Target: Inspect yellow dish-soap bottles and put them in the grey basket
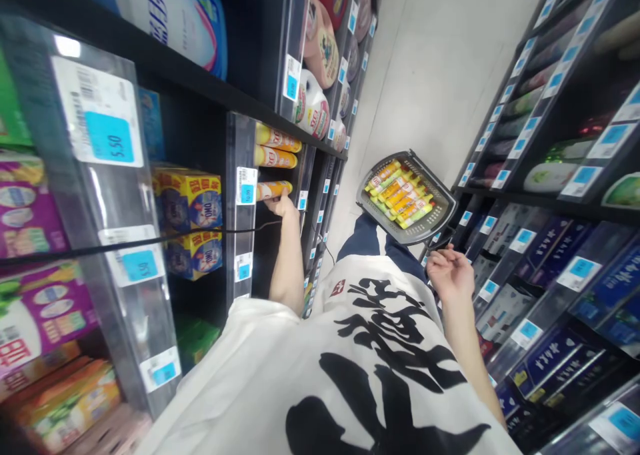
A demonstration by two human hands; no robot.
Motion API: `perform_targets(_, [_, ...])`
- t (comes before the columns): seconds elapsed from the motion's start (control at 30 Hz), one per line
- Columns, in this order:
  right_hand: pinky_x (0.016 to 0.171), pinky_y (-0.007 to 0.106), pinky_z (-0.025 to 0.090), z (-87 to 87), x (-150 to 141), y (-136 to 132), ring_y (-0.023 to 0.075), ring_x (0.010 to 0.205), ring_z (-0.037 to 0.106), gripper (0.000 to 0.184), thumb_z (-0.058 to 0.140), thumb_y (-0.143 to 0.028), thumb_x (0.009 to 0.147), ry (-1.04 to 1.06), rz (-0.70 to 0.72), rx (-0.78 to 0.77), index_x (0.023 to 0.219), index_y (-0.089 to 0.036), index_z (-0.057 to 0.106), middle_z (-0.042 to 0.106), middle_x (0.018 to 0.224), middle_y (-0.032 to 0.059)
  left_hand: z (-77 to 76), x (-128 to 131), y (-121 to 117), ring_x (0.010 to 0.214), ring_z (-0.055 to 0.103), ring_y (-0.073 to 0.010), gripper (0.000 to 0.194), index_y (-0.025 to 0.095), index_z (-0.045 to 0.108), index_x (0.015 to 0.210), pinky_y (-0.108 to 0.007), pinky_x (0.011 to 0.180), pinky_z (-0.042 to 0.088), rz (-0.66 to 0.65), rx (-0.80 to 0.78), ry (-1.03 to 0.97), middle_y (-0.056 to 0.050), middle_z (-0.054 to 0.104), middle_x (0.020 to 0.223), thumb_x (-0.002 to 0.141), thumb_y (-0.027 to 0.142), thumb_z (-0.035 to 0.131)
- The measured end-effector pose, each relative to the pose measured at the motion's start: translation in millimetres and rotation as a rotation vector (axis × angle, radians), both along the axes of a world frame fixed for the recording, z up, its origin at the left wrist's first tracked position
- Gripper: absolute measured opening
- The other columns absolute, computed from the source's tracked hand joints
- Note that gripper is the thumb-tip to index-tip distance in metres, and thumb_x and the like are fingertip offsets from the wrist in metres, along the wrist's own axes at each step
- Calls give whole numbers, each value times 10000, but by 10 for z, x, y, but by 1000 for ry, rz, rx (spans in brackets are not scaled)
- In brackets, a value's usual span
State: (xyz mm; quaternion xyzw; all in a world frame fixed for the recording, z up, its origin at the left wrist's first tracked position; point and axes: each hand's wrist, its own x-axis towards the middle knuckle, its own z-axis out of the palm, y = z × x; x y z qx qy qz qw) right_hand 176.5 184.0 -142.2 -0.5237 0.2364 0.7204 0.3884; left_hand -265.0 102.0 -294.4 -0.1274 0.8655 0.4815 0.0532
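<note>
My left hand (281, 204) reaches into a shelf bay at the left, fingers closed round the near end of a yellow-orange tube-shaped package (273, 189). Two similar yellow packages (276, 157) lie on the shelf just beyond it. A black shopping basket (440, 205) stands in front of my legs, holding several yellow, orange and green packages (400, 192) side by side. Near the basket's right edge, my right hand (451, 272) hovers with loosely bent fingers somewhat apart. Nothing shows in it.
Shelves with price tags (247, 185) line both sides of a narrow aisle, whose pale floor (425, 62) runs ahead. A black cable (150, 240) crosses the left shelf front. Boxes (193, 205), bottles (313, 105) and dark blue packs (555, 368) fill the shelves.
</note>
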Motion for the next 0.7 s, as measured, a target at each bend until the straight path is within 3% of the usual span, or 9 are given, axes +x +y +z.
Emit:
perform_targets(0.27, [450,170,399,68,-94,40,58,463,396,247,543,0,722,-49,-42,-11,894,-174,509,390,563,-111,-19,-196,213,1367,538,-196,407,102,482,1321,-262,1055,513,55,-70,7,-198,558,1398,935,-5,557])
perform_targets(0.43, [450,165,396,9,-306,-10,49,456,390,251,559,-1,721,-72,-3,-28,884,-181,494,385,564,-118,16,-519,308,1287,562,-213,247,41,538,1208,-344,1080,502,30,-165,-21,-159,647,1213,966,-1,513])
perform_targets(0.6, [449,156,400,-19,-515,-31,53,457,398,232,529,-11,743,-41,14,-32,887,-189,488,396,560,-111,16,-749,328,1164,619,-241,274,114,581,1236,-440,953,581,44,-213,-14,-117,614,1289,968,160,612])
perform_targets(0.7, [446,162,406,-25,-545,-54,61,464,396,226,509,-14,751,-17,11,-31,904,-181,509,407,565,-100,1,-750,294,1207,598,-253,295,114,567,1260,-446,973,569,28,-211,-21,-130,584,1332,974,176,606])
